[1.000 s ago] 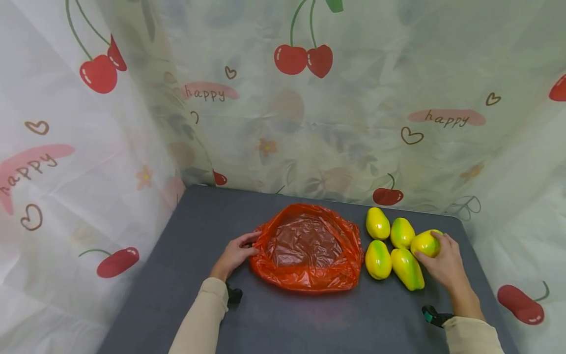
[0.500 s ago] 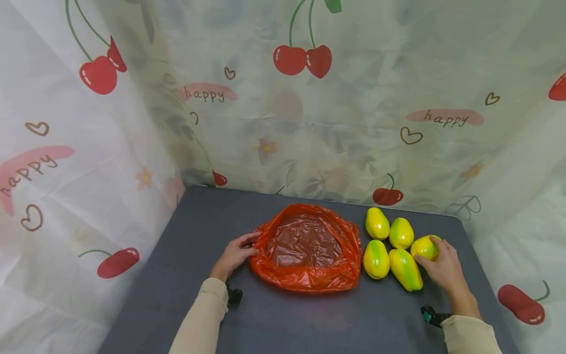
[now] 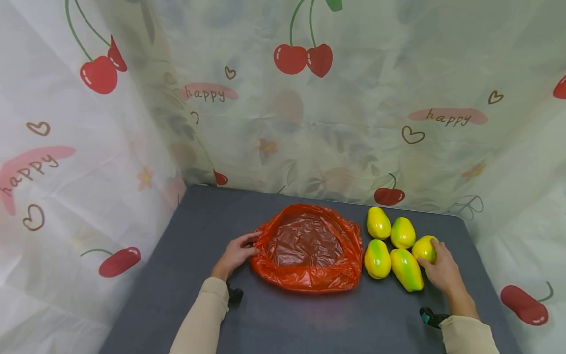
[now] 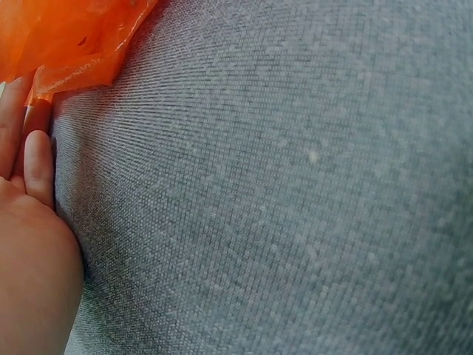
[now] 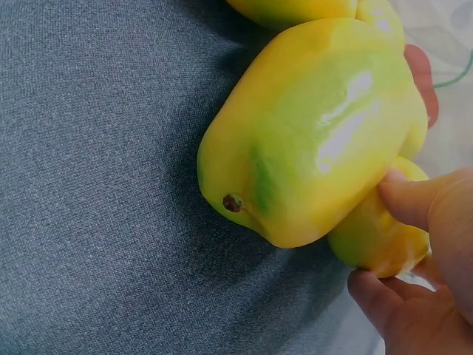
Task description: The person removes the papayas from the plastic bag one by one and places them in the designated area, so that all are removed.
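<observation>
An orange-red plastic bag (image 3: 307, 241) lies with its mouth spread wide on the table. My left hand (image 3: 234, 255) touches its left edge; in the left wrist view the visible fingers (image 4: 38, 166) are fairly straight and the film overlaps their tips. To the right of the bag sit several glossy yellow-green mangoes, including a near one (image 3: 407, 269) and a back one (image 3: 378, 223). My right hand (image 3: 444, 268) holds the rightmost mango (image 3: 425, 249), thumb on one side and fingertips on the other. In the right wrist view a larger-looking mango (image 5: 310, 133) partly covers the held mango (image 5: 380, 237).
The dark grey table (image 3: 283, 324) has a patterned curtain (image 3: 283, 123) along its back and both sides. Black straps or mounts sit at both wrists, below the beige sleeves (image 3: 205, 309). The mangoes stand close together near the right table edge.
The rightmost mango has come slightly down toward the front with my right hand, which has also shifted a little left. My left hand and the bag stay in place.
</observation>
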`<control>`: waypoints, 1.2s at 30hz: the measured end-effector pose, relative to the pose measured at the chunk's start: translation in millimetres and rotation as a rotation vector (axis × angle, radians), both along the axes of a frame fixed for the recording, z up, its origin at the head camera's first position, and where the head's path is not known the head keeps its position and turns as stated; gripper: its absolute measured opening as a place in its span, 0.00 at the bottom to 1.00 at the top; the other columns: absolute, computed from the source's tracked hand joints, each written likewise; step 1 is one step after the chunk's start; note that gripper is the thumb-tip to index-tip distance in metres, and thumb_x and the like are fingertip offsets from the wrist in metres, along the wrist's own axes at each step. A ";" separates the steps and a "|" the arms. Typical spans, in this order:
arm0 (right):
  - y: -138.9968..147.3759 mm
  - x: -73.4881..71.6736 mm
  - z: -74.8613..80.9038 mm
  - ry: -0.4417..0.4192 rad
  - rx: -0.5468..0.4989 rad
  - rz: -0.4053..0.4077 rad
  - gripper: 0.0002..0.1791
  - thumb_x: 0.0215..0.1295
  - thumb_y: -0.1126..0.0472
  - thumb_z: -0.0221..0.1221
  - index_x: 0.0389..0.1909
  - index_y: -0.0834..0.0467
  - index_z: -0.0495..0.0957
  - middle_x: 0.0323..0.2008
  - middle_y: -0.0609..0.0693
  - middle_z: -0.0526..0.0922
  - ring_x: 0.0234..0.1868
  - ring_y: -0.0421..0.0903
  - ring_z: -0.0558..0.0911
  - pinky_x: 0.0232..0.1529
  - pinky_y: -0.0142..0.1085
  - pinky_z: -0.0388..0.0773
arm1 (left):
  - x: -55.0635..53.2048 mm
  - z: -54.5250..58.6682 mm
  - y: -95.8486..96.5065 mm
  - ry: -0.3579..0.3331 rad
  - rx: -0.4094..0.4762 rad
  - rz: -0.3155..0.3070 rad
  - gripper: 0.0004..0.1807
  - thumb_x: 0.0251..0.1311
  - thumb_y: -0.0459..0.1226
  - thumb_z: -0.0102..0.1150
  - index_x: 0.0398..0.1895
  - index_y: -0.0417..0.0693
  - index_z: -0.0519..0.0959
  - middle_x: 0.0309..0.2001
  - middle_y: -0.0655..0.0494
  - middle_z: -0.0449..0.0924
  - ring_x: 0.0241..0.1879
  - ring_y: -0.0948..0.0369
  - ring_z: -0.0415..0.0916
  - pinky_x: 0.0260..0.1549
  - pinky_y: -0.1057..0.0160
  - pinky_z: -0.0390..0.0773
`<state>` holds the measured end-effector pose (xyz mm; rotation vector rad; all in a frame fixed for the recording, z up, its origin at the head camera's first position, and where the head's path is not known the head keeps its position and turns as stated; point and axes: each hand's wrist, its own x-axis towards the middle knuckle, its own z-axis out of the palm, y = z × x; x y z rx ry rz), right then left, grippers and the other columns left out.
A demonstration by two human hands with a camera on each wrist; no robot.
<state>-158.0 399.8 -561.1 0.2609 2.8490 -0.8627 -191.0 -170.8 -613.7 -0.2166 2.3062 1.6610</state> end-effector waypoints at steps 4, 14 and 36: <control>-1.1 0.7 -0.6 0.005 -0.002 -0.003 0.46 0.75 0.55 0.55 0.80 0.70 0.39 0.76 0.80 0.40 0.75 0.81 0.46 0.70 0.75 0.49 | -0.6 1.6 0.0 -0.006 0.001 0.003 0.28 0.61 0.39 0.68 0.65 0.68 0.78 0.65 0.58 0.79 0.67 0.53 0.73 0.71 0.45 0.70; 1.7 5.5 -0.3 0.011 0.011 -0.002 0.48 0.73 0.52 0.56 0.79 0.72 0.40 0.74 0.82 0.44 0.75 0.81 0.45 0.69 0.75 0.49 | -0.8 2.4 1.3 -0.006 0.009 -0.007 0.28 0.61 0.39 0.68 0.65 0.68 0.78 0.64 0.58 0.80 0.67 0.53 0.73 0.71 0.45 0.70; -38.3 -2.9 36.9 0.103 0.018 -0.040 0.43 0.76 0.51 0.53 0.80 0.68 0.44 0.77 0.78 0.38 0.75 0.79 0.47 0.66 0.76 0.55 | 5.1 1.6 -7.5 0.030 0.144 0.043 0.27 0.64 0.42 0.67 0.67 0.62 0.77 0.68 0.57 0.77 0.71 0.54 0.70 0.74 0.45 0.65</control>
